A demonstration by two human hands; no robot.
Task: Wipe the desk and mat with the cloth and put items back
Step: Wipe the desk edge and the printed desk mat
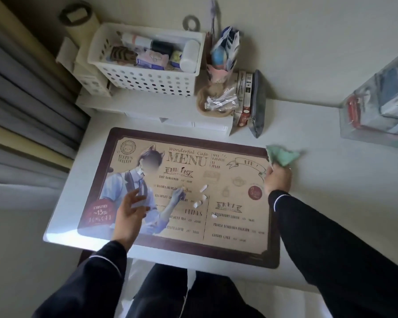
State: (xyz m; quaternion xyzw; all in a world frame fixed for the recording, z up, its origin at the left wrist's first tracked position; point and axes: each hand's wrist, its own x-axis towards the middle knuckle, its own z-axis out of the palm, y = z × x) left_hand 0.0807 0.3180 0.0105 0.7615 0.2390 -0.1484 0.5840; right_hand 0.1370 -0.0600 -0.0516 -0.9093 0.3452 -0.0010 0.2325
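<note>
single head-worn wide-angle view, from above, facing steeply down onto the desk (308, 138), close in, wall (308, 42) along top

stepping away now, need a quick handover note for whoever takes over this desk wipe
Right hand: grips the green cloth at the right edge of the menu mat.
Left hand: open, empty, over the mat's left side.
White scraps lie mid-mat; basket and grey pouch stand at the back of the desk.
Done: cannot tell from this view.
Left: clear scraps, wipe mat and desk, put items back.
</note>
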